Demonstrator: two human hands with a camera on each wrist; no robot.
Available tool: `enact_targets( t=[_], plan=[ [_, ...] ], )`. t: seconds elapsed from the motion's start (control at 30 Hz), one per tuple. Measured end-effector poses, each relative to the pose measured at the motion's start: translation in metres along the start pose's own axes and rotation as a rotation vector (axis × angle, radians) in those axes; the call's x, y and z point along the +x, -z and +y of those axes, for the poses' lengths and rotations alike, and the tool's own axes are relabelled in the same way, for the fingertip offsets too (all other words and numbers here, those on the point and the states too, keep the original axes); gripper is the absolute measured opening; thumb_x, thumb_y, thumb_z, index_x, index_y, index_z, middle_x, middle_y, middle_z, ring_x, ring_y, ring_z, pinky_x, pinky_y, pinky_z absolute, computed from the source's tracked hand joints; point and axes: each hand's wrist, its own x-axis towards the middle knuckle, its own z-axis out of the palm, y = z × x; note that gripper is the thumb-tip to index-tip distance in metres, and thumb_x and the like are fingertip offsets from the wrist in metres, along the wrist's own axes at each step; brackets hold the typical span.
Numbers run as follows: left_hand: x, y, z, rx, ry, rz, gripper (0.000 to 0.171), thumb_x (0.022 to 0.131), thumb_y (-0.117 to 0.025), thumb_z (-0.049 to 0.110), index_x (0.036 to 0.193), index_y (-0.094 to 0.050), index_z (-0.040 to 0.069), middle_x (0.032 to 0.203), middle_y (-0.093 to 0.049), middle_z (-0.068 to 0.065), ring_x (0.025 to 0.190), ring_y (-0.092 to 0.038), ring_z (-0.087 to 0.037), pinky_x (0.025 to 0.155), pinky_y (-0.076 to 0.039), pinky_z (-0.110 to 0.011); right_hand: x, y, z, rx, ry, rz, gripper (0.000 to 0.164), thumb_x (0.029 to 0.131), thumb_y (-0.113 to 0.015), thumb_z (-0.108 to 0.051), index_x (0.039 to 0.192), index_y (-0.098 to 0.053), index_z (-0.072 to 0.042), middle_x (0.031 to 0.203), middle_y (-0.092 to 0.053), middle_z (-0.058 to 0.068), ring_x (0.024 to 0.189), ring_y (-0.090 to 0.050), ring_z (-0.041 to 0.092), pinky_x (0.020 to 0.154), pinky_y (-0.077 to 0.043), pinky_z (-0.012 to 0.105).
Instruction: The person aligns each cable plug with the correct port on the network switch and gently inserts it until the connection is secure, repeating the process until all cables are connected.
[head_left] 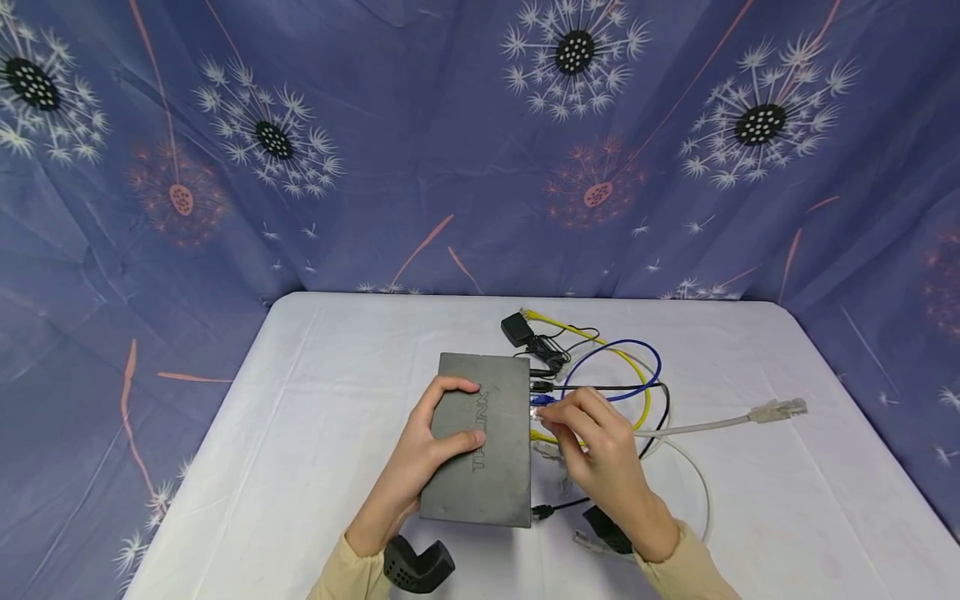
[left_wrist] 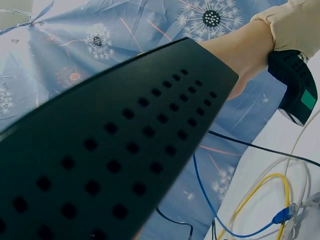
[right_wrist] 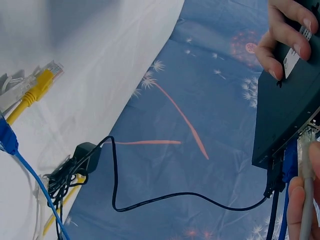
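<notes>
My left hand [head_left: 435,429] grips a dark grey network switch [head_left: 495,492] from its left side, thumb and a finger lying on its top. Its vented side fills much of the left wrist view. My right hand [head_left: 611,454] pinches the clear plug of a grey network cable [right_wrist: 307,205] at the row of ports on the switch's right side. Beside that plug, a blue plug [right_wrist: 290,165] and black cables run from the same side. A yellow cable [head_left: 542,437] also meets the switch there. How deep the grey plug sits is hidden by my fingers.
A black power adapter [head_left: 517,329] with bundled cord lies at the back of the white table [head_left: 300,400]. Loose cables loop to the right, including a grey cable's free plug [head_left: 778,411]. A black plug [head_left: 542,512] is near the switch's front right corner.
</notes>
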Motion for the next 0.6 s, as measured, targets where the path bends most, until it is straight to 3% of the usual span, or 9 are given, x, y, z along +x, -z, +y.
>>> enact_targets(
  t=[0.07,0.13,0.23,0.6],
  plan=[
    [0.0006,0.0005,0.0001,0.006,-0.004,0.011,0.049,0.078,-0.073,0.004,0.121,-0.056,0.02,0.117,-0.048,-0.013,0.1,-0.047,-0.032,0.08,-0.04,-0.043,0.0002,-0.0004,0.0004,0.003,-0.002,-0.001,0.013,0.08,-0.07,0.009,0.084,-0.07,-0.003,0.083,-0.061,0.003,0.074,-0.058,0.017,0.066,-0.046,0.024],
    [0.001,0.0006,-0.0003,0.007,-0.005,0.02,0.048,0.078,-0.073,0.004,0.121,-0.056,0.02,0.117,-0.048,-0.013,0.1,-0.047,-0.032,0.08,-0.04,-0.043,0.0002,-0.001,0.001,0.002,-0.003,-0.001,0.006,0.088,-0.065,0.0,0.085,-0.07,-0.003,0.084,-0.061,0.003,0.075,-0.058,0.018,0.068,-0.046,0.024],
    [0.0013,0.0003,-0.0012,-0.003,-0.008,0.03,0.049,0.078,-0.072,0.003,0.121,-0.056,0.019,0.117,-0.048,-0.013,0.099,-0.047,-0.031,0.08,-0.04,-0.043,0.0001,-0.0016,0.0017,0.0,-0.007,0.0,0.019,0.097,-0.057,-0.013,0.086,-0.07,-0.003,0.086,-0.063,0.004,0.077,-0.058,0.018,0.071,-0.045,0.024],
    [0.0033,0.0008,-0.001,-0.019,-0.011,0.063,0.049,0.078,-0.072,0.002,0.121,-0.055,0.015,0.117,-0.046,-0.015,0.098,-0.047,-0.032,0.078,-0.041,-0.042,-0.0032,0.0013,0.0038,0.026,-0.048,-0.027,0.021,0.096,-0.054,-0.015,0.099,-0.071,-0.003,0.098,-0.065,0.005,0.088,-0.058,0.021,0.081,-0.043,0.023]
  ],
)
